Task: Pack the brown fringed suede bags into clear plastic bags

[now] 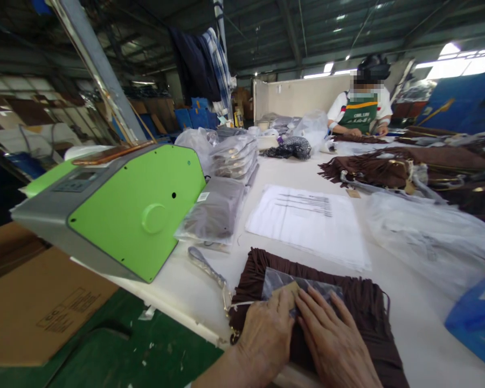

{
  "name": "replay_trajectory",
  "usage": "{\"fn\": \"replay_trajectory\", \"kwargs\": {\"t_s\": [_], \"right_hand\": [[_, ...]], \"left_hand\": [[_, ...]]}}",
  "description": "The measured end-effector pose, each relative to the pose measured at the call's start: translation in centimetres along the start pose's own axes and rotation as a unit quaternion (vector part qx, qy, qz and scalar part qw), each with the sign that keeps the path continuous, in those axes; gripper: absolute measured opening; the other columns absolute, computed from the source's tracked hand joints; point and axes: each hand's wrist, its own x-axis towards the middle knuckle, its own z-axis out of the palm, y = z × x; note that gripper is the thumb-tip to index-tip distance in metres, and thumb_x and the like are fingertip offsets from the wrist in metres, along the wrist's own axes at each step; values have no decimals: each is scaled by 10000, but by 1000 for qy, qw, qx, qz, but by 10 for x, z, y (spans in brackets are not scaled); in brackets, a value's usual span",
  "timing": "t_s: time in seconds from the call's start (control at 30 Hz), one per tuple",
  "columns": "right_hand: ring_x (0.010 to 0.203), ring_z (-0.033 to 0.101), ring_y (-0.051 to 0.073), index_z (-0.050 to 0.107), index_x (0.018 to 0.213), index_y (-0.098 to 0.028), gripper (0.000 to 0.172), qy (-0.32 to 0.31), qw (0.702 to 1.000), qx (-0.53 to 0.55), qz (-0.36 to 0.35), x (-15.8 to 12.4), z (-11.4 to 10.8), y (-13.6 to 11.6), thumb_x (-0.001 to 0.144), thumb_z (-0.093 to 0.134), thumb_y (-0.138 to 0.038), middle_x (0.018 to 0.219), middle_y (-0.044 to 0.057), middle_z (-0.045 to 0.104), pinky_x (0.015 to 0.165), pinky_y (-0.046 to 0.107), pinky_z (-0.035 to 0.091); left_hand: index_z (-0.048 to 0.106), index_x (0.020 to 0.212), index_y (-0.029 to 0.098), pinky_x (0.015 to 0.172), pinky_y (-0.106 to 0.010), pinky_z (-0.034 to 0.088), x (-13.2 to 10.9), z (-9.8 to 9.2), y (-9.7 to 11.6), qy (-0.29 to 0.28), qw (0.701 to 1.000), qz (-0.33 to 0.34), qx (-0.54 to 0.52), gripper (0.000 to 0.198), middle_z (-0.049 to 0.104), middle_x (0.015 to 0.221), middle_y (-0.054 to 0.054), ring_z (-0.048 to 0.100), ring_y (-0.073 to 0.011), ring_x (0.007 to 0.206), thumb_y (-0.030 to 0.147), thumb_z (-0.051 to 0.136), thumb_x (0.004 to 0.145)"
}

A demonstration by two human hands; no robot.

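Touches sleeve point(275, 277) on unwrapped bag point(367, 304) with right grip point(333, 335) unclenched, left grip point(267, 330) over tag point(285, 290), closure unclear, and packs point(218, 205) already wrapped at eleven o'clock.

Windows point(463, 67) glare white beneath a dim roof point(262, 35), with edges stretched.

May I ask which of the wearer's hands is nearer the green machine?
Left: the left hand is right of the green machine; the right hand is farther right.
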Motion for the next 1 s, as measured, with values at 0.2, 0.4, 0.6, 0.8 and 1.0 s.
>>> {"fn": "replay_trajectory", "kwargs": {"t_s": [0.2, 0.4, 0.6, 0.8, 1.0], "right_hand": [[1139, 512, 193, 597, 1117, -156, 316, 5, 1000, 1, 6, -6, 11, -1, 863, 418, -212, 1161, 50, 637, 1071, 380, 216], [1154, 496, 239, 585, 1137, -128, 355, -13, 998, -44, -50, -7, 11, 6, 812, 472, -213, 1202, 77, 608, 1076, 429, 187], [1122, 524, 225, 586, 1128, -131, 342, -10, 997, -54, -54, -8, 9, 6, 836, 432, -224, 1172, 73, 627, 1060, 418, 206], [1139, 510, 236, 576, 1146, -123, 358, -15, 996, -57, -60, -10, 12, 6, 834, 438, -229, 1204, 68, 607, 1069, 429, 188], [1144, 513, 229, 581, 1137, -134, 341, -12, 997, -51, -48, -8, 9, 5, 829, 459, -212, 1194, 68, 614, 1082, 429, 188]], "left_hand": [[567, 933, 168, 706, -373, 531, -28, -20, -67, 240, 908, -264, -222, 237, 617, 803, -65, 613, -200, 713, 334, 508, 775], [512, 817, 122, 743, -351, 530, -23, -42, -100, 199, 616, -455, -612, 154, 637, 846, -120, 652, -207, 811, 221, 554, 707], [526, 671, 141, 410, -224, 361, 1, -41, -98, 165, 738, -458, -467, 267, 593, 568, -25, 528, -125, 431, 378, 648, 646], [491, 573, 184, 422, -231, 320, 11, -27, -112, 218, 787, -451, -360, 228, 485, 430, 52, 466, -122, 392, 266, 696, 518], [527, 894, 168, 524, -233, 433, -16, -24, -86, 296, 801, -391, -344, 267, 587, 631, 23, 543, -130, 539, 383, 512, 737]]}}
